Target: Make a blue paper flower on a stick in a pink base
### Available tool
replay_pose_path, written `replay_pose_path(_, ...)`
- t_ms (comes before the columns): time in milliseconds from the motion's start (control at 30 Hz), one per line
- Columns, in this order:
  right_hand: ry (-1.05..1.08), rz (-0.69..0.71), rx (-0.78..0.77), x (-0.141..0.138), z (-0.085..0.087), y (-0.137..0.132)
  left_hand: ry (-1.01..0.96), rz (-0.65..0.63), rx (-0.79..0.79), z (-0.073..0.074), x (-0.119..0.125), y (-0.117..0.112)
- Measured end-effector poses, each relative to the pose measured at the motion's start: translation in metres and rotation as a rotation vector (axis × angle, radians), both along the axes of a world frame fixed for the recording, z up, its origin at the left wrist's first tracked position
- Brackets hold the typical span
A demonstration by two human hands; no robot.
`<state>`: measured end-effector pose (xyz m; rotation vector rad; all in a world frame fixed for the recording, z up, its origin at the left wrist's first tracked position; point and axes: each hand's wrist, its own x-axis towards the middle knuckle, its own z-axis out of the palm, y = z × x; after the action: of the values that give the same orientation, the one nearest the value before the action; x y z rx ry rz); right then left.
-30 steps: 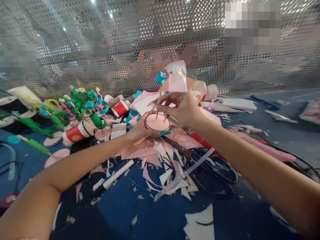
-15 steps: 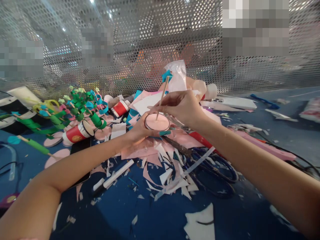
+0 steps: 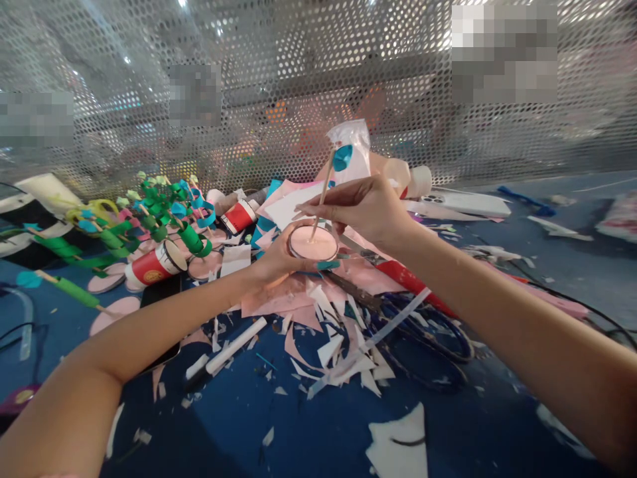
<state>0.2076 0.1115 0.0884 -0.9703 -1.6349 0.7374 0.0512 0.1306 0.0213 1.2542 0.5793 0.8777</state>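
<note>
My left hand [image 3: 277, 255] is wrapped round a small cup topped with a pink paper disc [image 3: 312, 243], held just above the heap of paper scraps. My right hand [image 3: 365, 207] pinches a thin wooden stick [image 3: 322, 196] whose lower end stands in the middle of the pink disc. The stick leans to the right, and a small blue paper piece [image 3: 342, 157] sits at its top end.
Finished green and blue paper flowers on sticks [image 3: 164, 212] and red paper cups [image 3: 152, 264] lie at the left. Pink and white scraps [image 3: 328, 325] and scissors [image 3: 428, 338] cover the blue table. A perforated metal screen [image 3: 298, 86] stands behind; a clear plastic bag [image 3: 354, 143] leans on it.
The stick's top with the blue piece has swung to the right, and the blue piece has turned. My right hand has shifted slightly right. My left hand and the cup stay put.
</note>
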Motion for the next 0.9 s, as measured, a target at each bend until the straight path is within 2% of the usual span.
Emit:
replay_pose_path(200,0.104,-0.016,0.013,-0.001,-0.004,0.003,0.018,-0.021,0.022,-0.001,-0.001,0.002)
replay_pose_path(367,-0.009,-0.034,-0.003,-0.002,0.002,-0.004,-0.005,-0.043,-0.003,-0.001,-0.001,0.002)
replay_pose_path(500,-0.010,0.010,-0.021,-0.002,0.006,-0.006,0.001,-0.022,-0.006,0.000,-0.001,0.001)
replay_pose_path(633,0.042,0.071,-0.050,0.001,0.004,-0.001,-0.007,-0.053,-0.013,0.001,0.000,0.001)
replay_pose_path(900,0.073,0.011,-0.036,-0.002,-0.002,0.002,0.010,0.012,-0.001,-0.001,0.000,0.001)
